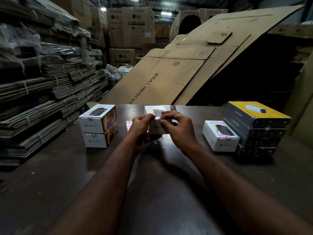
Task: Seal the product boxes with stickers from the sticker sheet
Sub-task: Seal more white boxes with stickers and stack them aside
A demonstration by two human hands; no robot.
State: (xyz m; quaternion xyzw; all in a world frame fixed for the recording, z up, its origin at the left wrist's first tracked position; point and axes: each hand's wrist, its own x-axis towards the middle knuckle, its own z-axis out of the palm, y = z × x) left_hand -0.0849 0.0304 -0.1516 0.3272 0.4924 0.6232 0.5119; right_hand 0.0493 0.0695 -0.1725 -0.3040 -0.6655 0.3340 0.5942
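- White cardboard is filling the middle of the head view: a product box is being held just above the dark surface, at twelve o'clock from the person's forearms.
- The left hand is curling its grip round the box's nine o'clock side, apparently steadying it.
- The right hand is pinching the near top edge, thumb on the end face and fingers on top, where a pale sticker is sitting. It is probably being folded over the flap seam.
- The box's long axis is running six to twelve, end flap facing six and printed face looking up, likely so the seam is staying within reach.
- The sticker sheet is lying flat at nine o'clock, partly hidden behind the left hand.
- Two stacked boxes at nine o'clock and a single box at three are showing pink stickers on their near edges, so they are looking sealed.
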